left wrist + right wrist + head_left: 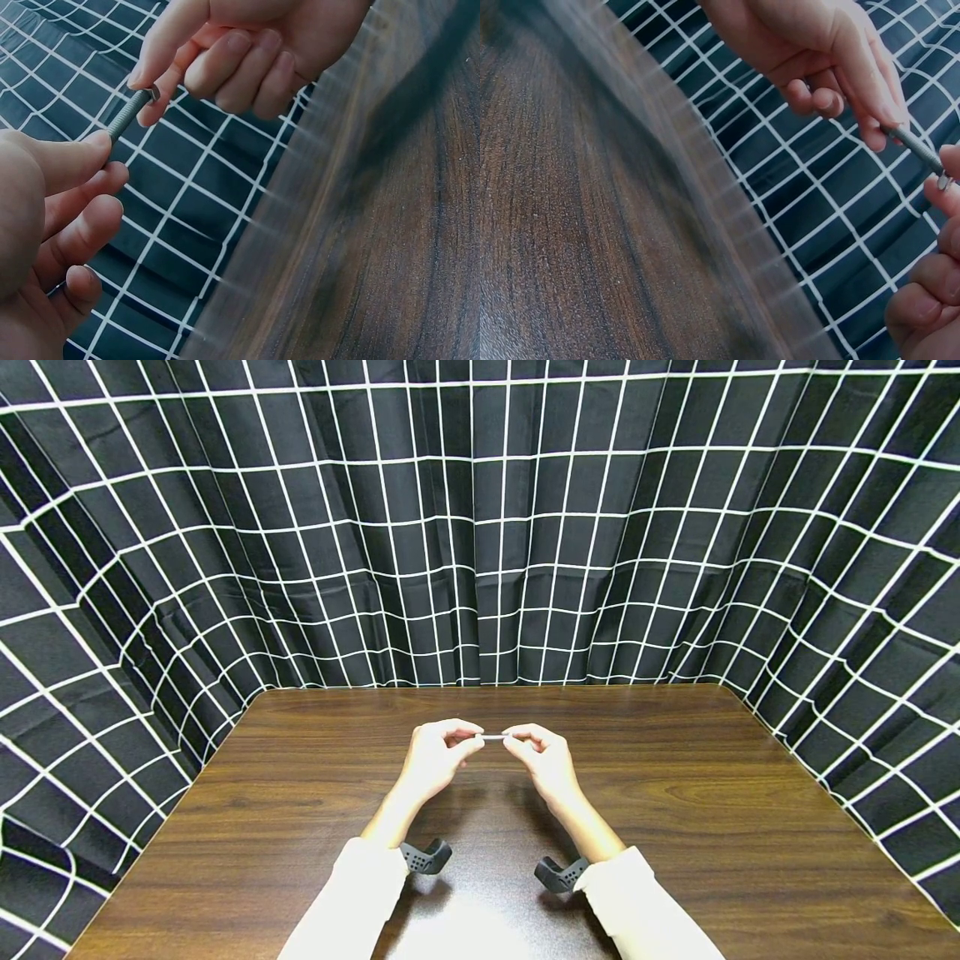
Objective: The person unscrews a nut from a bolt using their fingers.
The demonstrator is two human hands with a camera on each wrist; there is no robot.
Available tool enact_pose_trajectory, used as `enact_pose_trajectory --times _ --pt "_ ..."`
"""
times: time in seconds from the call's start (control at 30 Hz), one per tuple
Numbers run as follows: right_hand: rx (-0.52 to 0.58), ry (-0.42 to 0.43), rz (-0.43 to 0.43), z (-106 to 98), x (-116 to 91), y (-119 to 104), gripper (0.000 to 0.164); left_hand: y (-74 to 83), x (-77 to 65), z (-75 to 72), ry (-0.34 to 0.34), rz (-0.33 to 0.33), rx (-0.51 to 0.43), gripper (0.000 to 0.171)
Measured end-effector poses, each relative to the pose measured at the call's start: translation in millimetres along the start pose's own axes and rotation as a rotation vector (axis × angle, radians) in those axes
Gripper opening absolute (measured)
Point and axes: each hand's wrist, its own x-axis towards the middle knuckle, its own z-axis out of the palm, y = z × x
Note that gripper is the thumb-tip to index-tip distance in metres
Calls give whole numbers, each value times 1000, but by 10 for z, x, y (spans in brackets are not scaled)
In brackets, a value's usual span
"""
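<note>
Between both hands a metal bolt (492,737) is held level above the table. Its threaded shank (129,114) shows in the left wrist view, with a hexagonal piece, head or nut, at the right-hand end. Thumb and fingertip of my left hand (435,758) pinch the threaded end, the other fingers loosely bent below. At the opposite end, by the hexagonal piece (944,182), my right hand (546,764) pinches with thumb and index finger; its remaining fingers curl inward. The fingertips cover both ends of the bolt in part.
A brown wood-grain table (712,810) spreads beneath the hands. Black curtains with a white grid (495,527) stand behind it and on both sides. Dark wrist mounts (427,857) jut inward from the two forearms.
</note>
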Motion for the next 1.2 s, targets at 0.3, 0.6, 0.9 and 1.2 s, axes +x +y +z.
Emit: enact_pose_trajectory --times 0.3,0.6,0.9,1.2 --pt "-30 -2 -19 -5 -6 -15 20 -10 7 -2 9 -8 -10 17" --pt "-42 -4 -33 -9 -2 -6 24 -20 12 -5 18 -23 -31 12" --pt "-65 1 -71 -7 7 5 23 -28 8 -9 18 -23 -74 14" --pt "-76 -7 -66 -20 11 11 23 43 -3 -24 10 -42 -68 13"
